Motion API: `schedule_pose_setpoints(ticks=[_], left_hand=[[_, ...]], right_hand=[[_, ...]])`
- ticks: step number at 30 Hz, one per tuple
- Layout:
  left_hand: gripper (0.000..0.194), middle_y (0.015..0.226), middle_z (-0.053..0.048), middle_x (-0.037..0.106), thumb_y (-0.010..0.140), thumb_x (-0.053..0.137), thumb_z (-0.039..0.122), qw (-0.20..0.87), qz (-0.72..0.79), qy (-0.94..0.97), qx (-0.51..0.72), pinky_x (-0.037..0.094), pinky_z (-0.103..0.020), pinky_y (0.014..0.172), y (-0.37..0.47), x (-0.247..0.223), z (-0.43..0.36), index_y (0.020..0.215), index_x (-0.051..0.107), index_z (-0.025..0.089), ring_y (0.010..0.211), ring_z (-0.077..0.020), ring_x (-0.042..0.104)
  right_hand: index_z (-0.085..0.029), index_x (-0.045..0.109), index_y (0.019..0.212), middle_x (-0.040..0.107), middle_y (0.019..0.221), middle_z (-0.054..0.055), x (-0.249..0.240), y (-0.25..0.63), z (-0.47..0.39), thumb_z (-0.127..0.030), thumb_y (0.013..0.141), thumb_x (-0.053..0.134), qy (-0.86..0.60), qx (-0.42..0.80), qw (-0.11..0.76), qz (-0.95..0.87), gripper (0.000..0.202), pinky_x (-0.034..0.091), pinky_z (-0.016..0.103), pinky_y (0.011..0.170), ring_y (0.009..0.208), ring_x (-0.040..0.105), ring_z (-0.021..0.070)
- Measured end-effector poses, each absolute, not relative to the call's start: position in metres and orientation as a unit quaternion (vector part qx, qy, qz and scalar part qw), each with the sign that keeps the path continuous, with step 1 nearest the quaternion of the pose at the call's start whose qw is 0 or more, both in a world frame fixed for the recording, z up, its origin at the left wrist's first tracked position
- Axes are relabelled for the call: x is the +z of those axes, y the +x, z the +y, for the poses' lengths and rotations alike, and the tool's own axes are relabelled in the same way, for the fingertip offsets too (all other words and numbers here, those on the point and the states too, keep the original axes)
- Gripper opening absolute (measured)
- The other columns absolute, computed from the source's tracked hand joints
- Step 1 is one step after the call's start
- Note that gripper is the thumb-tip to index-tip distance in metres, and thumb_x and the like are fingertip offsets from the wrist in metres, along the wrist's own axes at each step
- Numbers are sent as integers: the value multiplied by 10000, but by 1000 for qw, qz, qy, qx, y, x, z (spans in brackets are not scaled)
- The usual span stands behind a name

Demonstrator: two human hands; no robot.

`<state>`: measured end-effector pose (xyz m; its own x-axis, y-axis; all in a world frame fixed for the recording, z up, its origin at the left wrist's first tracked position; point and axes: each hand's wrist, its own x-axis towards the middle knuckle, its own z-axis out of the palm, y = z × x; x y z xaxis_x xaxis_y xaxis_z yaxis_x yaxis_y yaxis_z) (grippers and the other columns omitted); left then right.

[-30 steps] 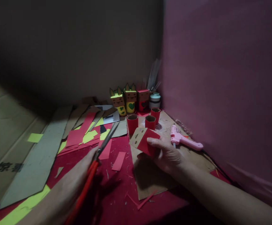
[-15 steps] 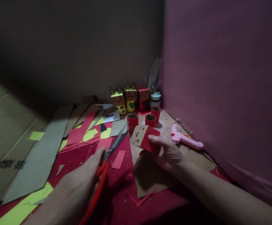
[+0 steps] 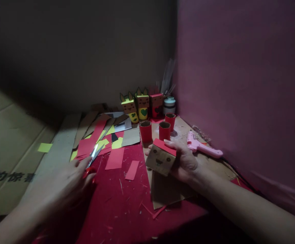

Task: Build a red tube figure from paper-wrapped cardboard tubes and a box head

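My left hand [image 3: 73, 183] is closed on a pair of scissors [image 3: 91, 166] with red handles, low over the paper scraps on the left. The blades point up and away, slightly apart. In my right hand [image 3: 185, 159] is a small cardboard box [image 3: 161, 157] with a red paper top and a drawn face turned towards me. My fingers wrap round its right side and underneath. Just behind the box stand three red paper-covered tubes, one at the left [image 3: 145, 132], one in the middle [image 3: 164, 130] and one farther back [image 3: 170, 121].
A pink glue gun [image 3: 203, 149] lies on the cardboard sheet right of my hand. At the back stand yellow figures [image 3: 142, 103], a red figure [image 3: 156, 105] and a lidded jar [image 3: 169, 105]. Red paper [image 3: 115, 158] and cardboard strips [image 3: 86, 127] cover the left side. A pink wall rises at right.
My left hand has moved left and away from the box with the scissors, towards the scraps. My right hand has turned the box so its face points at me.
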<state>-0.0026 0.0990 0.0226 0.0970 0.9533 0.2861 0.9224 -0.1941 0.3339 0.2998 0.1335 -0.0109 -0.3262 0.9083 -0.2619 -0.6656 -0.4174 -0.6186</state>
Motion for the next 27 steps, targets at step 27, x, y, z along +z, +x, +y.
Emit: schedule_pose_setpoints(ticks=[27], left_hand=[[628, 1289, -116, 656, 723, 807, 303, 495, 476, 620, 380, 520, -455, 979, 104, 13, 128, 1288, 544, 220, 1182, -333, 622]], right_hand=[[-313, 478, 1358, 509, 1384, 80, -8, 303, 124, -340, 705, 835, -374, 555, 529, -522, 745, 404, 451, 1052, 1280, 489, 279]])
